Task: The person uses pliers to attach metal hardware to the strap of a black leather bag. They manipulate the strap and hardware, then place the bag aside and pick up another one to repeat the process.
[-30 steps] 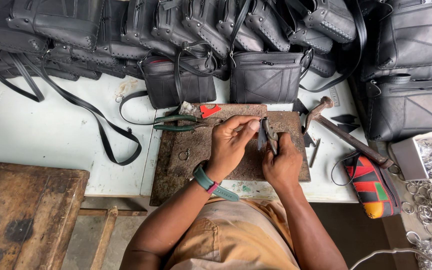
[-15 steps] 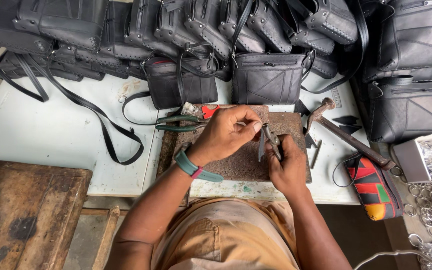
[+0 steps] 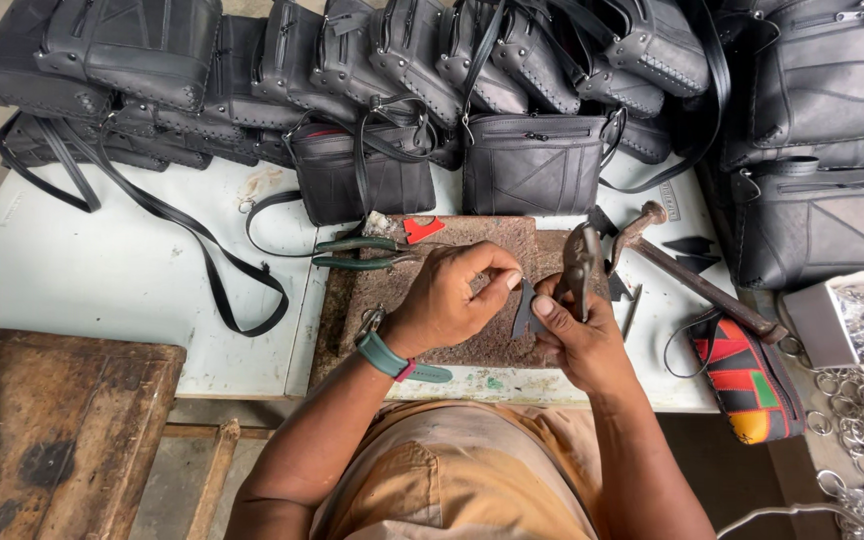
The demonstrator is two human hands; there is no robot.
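My left hand [image 3: 455,295], with a teal watch at the wrist, pinches the top of a small dark leather piece [image 3: 525,312] over a worn brown work board [image 3: 422,290]. My right hand [image 3: 574,335] grips a rusty metal punch tool [image 3: 582,268] and steadies the same leather piece from the right. Both hands meet at the board's right side.
Green-handled pliers [image 3: 357,253] and a red scrap [image 3: 422,229] lie on the board's far edge. A hammer [image 3: 692,282] rests to the right, next to a colourful pouch [image 3: 744,376]. Several black leather bags [image 3: 532,160] crowd the back of the white table [image 3: 122,280]. Metal rings [image 3: 857,420] lie at right.
My hands have shifted slightly toward me and to the right on the board, still working the small leather piece; the punch tool stands more upright in my right hand.
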